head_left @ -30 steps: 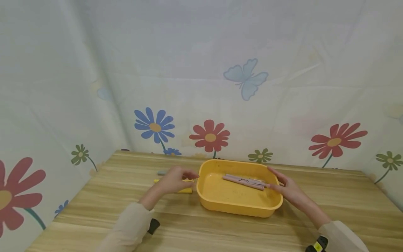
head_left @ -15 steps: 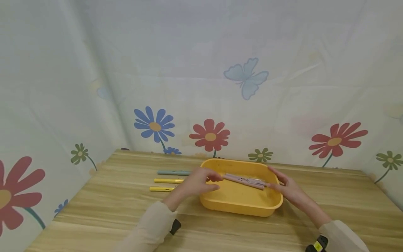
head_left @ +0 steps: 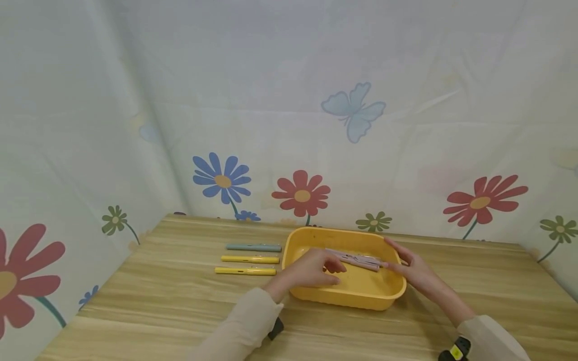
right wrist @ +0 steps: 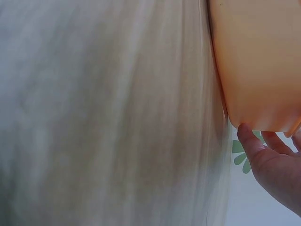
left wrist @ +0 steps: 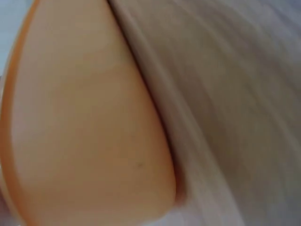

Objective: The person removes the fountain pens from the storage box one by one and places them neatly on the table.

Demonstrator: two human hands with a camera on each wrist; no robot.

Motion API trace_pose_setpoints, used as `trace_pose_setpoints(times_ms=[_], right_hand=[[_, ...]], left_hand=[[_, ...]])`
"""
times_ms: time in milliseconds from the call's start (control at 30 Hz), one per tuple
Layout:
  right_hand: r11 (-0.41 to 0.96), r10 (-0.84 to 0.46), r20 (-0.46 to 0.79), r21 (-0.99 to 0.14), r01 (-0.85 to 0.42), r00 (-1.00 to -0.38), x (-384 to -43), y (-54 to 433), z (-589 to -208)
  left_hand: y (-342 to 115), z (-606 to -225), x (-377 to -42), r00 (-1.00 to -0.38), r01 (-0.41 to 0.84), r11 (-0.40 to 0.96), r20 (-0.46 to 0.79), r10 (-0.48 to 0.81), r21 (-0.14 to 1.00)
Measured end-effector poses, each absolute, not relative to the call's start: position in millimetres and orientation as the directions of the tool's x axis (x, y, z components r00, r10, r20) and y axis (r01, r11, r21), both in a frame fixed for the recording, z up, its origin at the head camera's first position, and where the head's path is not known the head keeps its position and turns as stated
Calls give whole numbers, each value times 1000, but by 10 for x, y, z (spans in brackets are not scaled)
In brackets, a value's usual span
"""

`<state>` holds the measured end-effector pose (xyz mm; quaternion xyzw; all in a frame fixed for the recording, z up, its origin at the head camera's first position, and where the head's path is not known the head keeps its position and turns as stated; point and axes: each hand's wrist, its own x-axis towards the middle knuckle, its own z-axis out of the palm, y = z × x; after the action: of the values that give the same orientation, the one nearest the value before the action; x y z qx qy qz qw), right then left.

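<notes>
A yellow plastic tray [head_left: 343, 302] stands on the wooden table with several pale pink pens [head_left: 354, 259] lying in its right part. My left hand [head_left: 316, 269] hovers over the left part of the tray, fingers loosely bent, nothing between them, the fingertips a little left of the pens. At the right end, my right hand [head_left: 416, 275] holds the tray's rim, with the thumb over the inner side. In the right wrist view, fingers of the right hand [right wrist: 273, 160] touch the tray's outer wall [right wrist: 258, 70]. The left wrist view shows only the tray's side [left wrist: 89, 122] and table.
Left of the tray, a grey-blue pen [head_left: 253, 247], a yellow pen [head_left: 250, 259] and a second yellow pen [head_left: 245, 271] lie in a row on the table [head_left: 158, 291]. A flower-printed curtain [head_left: 253, 100] hangs behind the table.
My left hand has moved right, from beside the pens on the table to above the tray, uncovering the three pens. The right hand stays on the rim.
</notes>
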<state>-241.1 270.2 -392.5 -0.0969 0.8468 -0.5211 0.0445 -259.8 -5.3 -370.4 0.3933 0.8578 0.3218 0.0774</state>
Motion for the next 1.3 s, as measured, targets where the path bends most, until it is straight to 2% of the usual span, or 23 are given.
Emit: trace_pose_setpoints(times_ms=[333, 633, 767, 1033, 1133, 1300], right_hand=[[462, -199, 22, -880, -114, -980, -2429, 2703, -3935], [449, -211, 22, -886, -117, -977, -2422, 2718, -3925], [449, -211, 19, -886, -114, -977, -2412, 2706, -3913], [451, -208, 22, -885, -116, -978, -2402, 2699, -3902], [449, -209, 24, -886, -118, -978, -2406, 2700, -3909], [441, -215, 27, -889, -121, -976, -2403, 2699, -3911]], left_hand=[[100, -3745, -2627, -616, 669, 477, 67, 785, 570], [174, -3766, -2660, -595, 540, 507, -121, 795, 672], [192, -3783, -2672, -592, 495, 535, -185, 784, 684], [206, -3793, -2693, -577, 531, 560, -213, 788, 636], [212, -3793, -2691, -588, 546, 573, -208, 782, 611], [211, -3793, -2692, -650, 561, 616, -166, 741, 553]])
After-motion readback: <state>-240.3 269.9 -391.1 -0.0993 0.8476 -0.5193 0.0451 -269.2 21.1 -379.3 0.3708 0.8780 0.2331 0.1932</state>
